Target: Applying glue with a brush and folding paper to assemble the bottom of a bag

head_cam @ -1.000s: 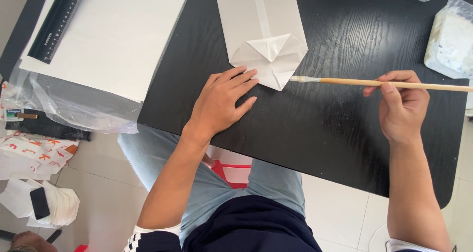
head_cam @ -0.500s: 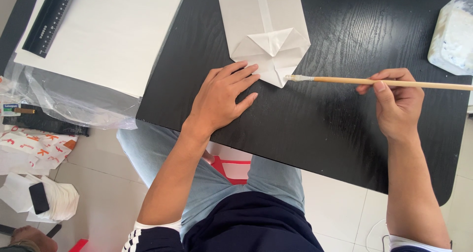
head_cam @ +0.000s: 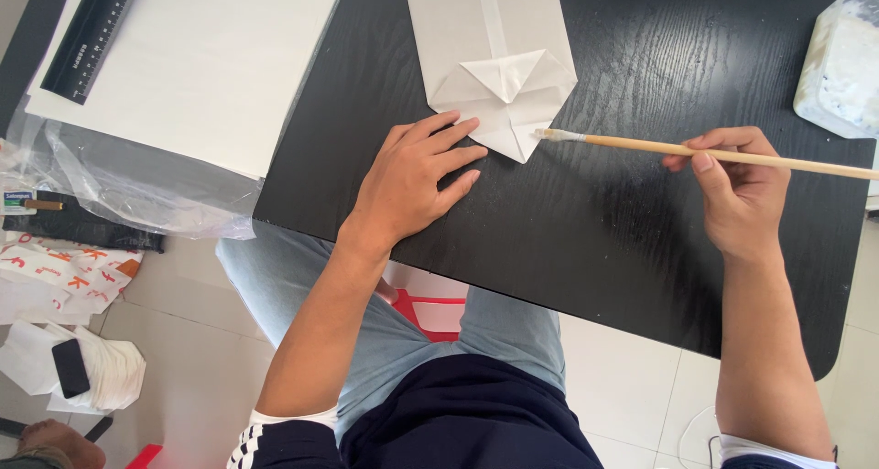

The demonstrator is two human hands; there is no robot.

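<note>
2 hands (head_cam: 417, 180) (head_cam: 737, 190) unchanged: left flat on folded paper (head_cam: 499, 66), right pinching brush (head_cam: 696, 148), tip nearer.

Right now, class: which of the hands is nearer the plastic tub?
Right. The right hand, holding the brush, sits just below-left of the plastic tub; the left hand is far left.

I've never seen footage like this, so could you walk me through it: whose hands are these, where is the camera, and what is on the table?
There is no machine here. The camera sits on a person's head and looks down at their own two hands and lap. The left hand presses flat on a black table, its fingertips on the edge of a folded white paper bag. The right hand holds a long wooden brush, whose bristles touch the bag's folded bottom. To the left lie large white sheets with a black ruler. A clear plastic tub stands at the right edge.
</note>
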